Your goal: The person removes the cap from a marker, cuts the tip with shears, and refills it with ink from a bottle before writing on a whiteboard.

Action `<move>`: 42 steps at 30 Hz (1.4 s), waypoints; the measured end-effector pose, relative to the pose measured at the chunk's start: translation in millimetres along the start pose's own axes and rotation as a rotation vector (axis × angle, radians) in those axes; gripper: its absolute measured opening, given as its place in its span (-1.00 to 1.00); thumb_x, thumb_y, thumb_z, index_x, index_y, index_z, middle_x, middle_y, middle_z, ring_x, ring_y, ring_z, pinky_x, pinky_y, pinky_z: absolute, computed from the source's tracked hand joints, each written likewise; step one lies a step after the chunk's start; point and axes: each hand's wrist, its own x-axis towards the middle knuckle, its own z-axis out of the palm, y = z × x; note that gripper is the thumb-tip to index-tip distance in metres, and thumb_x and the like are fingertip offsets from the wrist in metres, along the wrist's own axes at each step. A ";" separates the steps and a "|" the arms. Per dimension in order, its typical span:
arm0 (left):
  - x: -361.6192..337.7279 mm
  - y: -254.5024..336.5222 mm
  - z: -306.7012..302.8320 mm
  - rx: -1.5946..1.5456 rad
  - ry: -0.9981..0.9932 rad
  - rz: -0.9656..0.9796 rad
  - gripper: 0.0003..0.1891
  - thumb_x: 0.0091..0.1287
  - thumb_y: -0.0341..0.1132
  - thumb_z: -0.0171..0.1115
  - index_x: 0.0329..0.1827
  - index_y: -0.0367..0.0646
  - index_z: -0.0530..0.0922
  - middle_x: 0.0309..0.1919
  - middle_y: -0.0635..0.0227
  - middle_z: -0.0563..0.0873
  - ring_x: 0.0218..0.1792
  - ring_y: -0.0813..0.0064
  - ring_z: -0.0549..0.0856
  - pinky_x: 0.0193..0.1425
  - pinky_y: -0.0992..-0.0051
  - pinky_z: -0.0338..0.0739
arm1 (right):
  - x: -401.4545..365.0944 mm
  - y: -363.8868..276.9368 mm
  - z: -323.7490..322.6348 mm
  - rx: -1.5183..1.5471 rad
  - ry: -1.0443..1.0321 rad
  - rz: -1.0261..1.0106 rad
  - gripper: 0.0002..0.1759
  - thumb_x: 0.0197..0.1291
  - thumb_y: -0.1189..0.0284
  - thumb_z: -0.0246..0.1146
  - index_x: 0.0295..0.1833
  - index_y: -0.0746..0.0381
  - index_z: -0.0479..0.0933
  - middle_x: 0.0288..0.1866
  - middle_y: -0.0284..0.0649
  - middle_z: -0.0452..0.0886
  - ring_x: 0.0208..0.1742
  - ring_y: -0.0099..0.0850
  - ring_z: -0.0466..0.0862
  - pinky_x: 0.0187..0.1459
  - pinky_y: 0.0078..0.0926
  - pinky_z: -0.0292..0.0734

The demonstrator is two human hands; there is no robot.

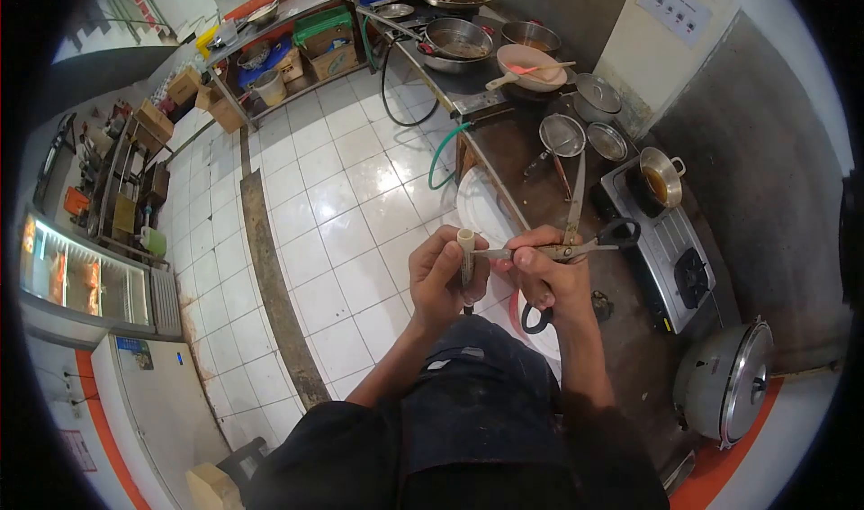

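My left hand [443, 271] grips a pale, stick-like stalk [466, 256] held upright above my knee. My right hand [546, 274] holds black-handled scissors [576, 249] with the blades spread wide; one blade points left and touches the stalk, the other points up over the counter. A white plate [479, 206] rests on the counter's edge just beyond both hands.
A dark counter [540, 186] runs along the right with strainers, lids, a small pot [661, 175] of brown liquid on a gas stove [670, 258], and a rice cooker [724, 379]. Pans and woks sit farther back. White tiled floor [324, 222] lies to the left, with a display case [81, 280].
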 end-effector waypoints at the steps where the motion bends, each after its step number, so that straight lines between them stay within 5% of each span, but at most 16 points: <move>1: 0.5 -0.4 -1.8 0.012 -0.033 0.009 -0.64 0.55 -0.16 -0.06 -0.11 -0.36 0.49 -0.57 0.30 0.58 -0.72 0.65 0.41 -0.67 0.64 0.24 | 0.5 -1.7 1.4 0.018 0.008 0.022 -0.83 0.21 0.55 0.28 -0.11 0.40 0.60 -0.51 -0.12 0.68 -0.81 -0.71 0.29 -0.78 -0.71 0.16; 8: -2.9 3.7 0.5 0.134 -0.048 0.058 -0.60 0.56 -0.17 -0.09 -0.12 -0.42 0.52 -0.47 0.27 0.63 -0.71 0.64 0.45 -0.67 0.67 0.29 | 1.5 -3.9 2.6 0.001 0.009 0.102 -0.82 0.19 0.47 0.37 -0.13 0.33 0.65 -0.60 -0.34 0.57 -0.77 -0.71 0.32 -0.73 -0.72 0.14; 17: -12.4 5.4 2.7 0.279 -0.068 0.115 -0.63 0.57 -0.18 -0.09 -0.05 -0.39 0.52 -0.50 0.33 0.62 -0.63 0.72 0.41 -0.57 0.67 0.21 | -2.8 -8.7 1.0 0.102 -0.001 0.226 -0.73 0.20 0.46 0.33 -0.04 0.40 0.61 -0.36 -0.07 0.74 -0.72 -0.69 0.39 -0.67 -0.77 0.24; 23: -16.9 -2.4 -5.5 0.498 -0.075 0.176 -0.68 0.55 -0.22 -0.02 -0.05 -0.37 0.49 -0.53 0.48 0.51 -0.56 0.78 0.37 -0.51 0.70 0.18 | -4.6 -4.4 2.2 0.069 0.061 0.276 -0.67 0.22 0.41 0.34 0.02 0.42 0.60 -0.32 -0.09 0.74 -0.41 -0.52 0.74 -0.38 -0.71 0.62; 29: -18.6 -11.2 -2.8 0.434 0.028 0.159 -0.69 0.55 -0.21 -0.02 -0.08 -0.35 0.49 -0.58 0.51 0.46 -0.57 0.79 0.34 -0.53 0.67 0.16 | 1.5 0.3 10.4 0.042 0.169 0.211 -0.72 0.21 0.48 0.35 -0.01 0.42 0.60 -0.45 -0.08 0.73 -0.55 -0.50 0.70 -0.46 -0.67 0.64; 32: -20.7 -7.2 4.3 0.278 0.074 0.128 -0.68 0.55 -0.18 -0.02 -0.12 -0.33 0.50 -0.60 0.50 0.47 -0.60 0.77 0.34 -0.54 0.66 0.15 | 1.5 -1.8 7.8 -0.034 0.054 0.186 -0.64 0.23 0.42 0.34 0.07 0.40 0.57 -0.20 -0.13 0.71 -0.28 -0.46 0.76 -0.29 -0.67 0.67; 34: -34.1 -18.8 3.8 0.555 -0.038 0.162 -0.69 0.54 -0.18 -0.03 -0.15 -0.30 0.49 -0.61 0.49 0.45 -0.66 0.73 0.32 -0.61 0.66 0.13 | 16.8 0.2 2.7 0.160 0.372 -0.186 -0.61 0.26 0.46 0.31 0.14 0.39 0.48 -0.10 -0.08 0.69 -0.21 -0.49 0.74 -0.23 -0.69 0.66; 35: -46.5 -28.2 -0.4 0.692 -0.093 0.177 -0.70 0.53 -0.18 -0.03 -0.17 -0.28 0.49 -0.62 0.48 0.44 -0.68 0.71 0.31 -0.64 0.66 0.12 | 27.4 -35.8 2.7 0.398 0.312 -0.321 -0.59 0.28 0.49 0.29 0.18 0.38 0.40 -0.02 -0.02 0.66 -0.16 -0.52 0.70 -0.20 -0.72 0.64; 39: -36.9 -2.9 -12.7 0.320 0.148 0.132 -0.67 0.53 -0.16 -0.03 -0.19 -0.29 0.49 -0.62 0.47 0.46 -0.66 0.70 0.34 -0.59 0.62 0.15 | 8.5 -78.5 -5.7 0.057 0.267 -0.364 -0.67 0.28 0.49 0.30 0.11 0.38 0.49 -0.23 -0.01 0.71 -0.42 -0.55 0.68 -0.42 -0.75 0.60; 42: -28.2 -2.5 -8.2 0.308 0.061 0.180 -0.59 0.55 -0.07 -0.08 -0.16 -0.31 0.49 -0.60 0.50 0.42 -0.65 0.71 0.28 -0.59 0.61 0.12 | 0.8 -60.7 3.9 0.177 0.246 -0.211 -0.72 0.28 0.49 0.28 0.07 0.37 0.53 -0.33 -0.04 0.71 -0.60 -0.59 0.60 -0.59 -0.77 0.47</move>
